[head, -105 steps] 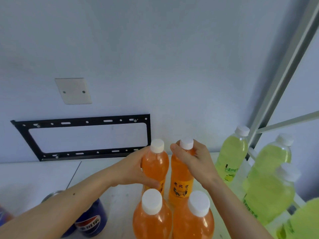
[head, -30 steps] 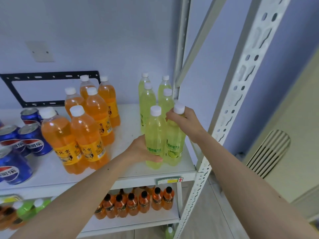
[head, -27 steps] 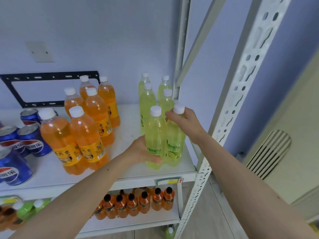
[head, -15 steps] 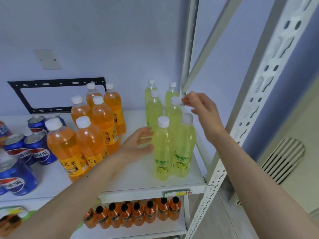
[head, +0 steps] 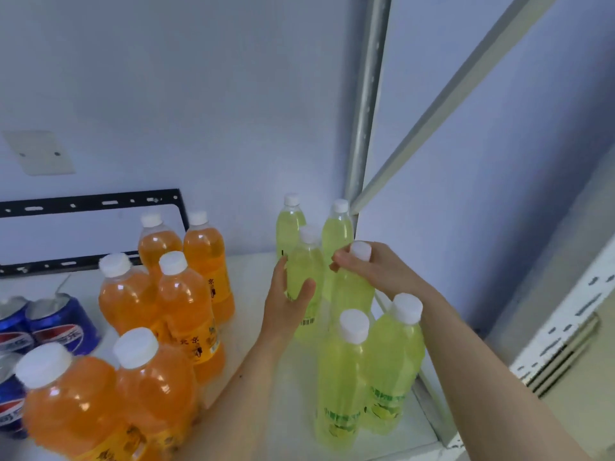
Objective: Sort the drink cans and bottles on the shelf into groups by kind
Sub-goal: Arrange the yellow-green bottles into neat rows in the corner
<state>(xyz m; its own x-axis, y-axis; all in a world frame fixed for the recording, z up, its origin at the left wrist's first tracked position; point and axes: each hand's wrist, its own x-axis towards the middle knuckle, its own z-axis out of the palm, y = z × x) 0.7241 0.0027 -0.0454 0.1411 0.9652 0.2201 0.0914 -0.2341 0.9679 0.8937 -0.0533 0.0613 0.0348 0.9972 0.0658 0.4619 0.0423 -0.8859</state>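
On the white shelf [head: 253,271] several yellow-green bottles with white caps stand in pairs at the right. My left hand [head: 288,307] wraps around the body of the middle-left green bottle [head: 304,264]. My right hand [head: 372,271] grips the neck of the middle-right green bottle [head: 354,294], just under its cap. Two more green bottles [head: 346,377] stand in front, nearest me, and two [head: 291,224] at the back. Several orange bottles [head: 186,301] are grouped in the middle. Blue cola cans [head: 60,324] sit at the left.
A grey metal upright [head: 364,128] and a diagonal brace [head: 449,101] close off the shelf's right side. A black wall bracket [head: 90,204] and a white wall plate [head: 40,153] are on the wall behind. A perforated post [head: 565,331] stands front right.
Both hands let go of the front pair of green bottles and moved back. Now each hand grips one of the middle pair. The camera has moved closer and tilted up.
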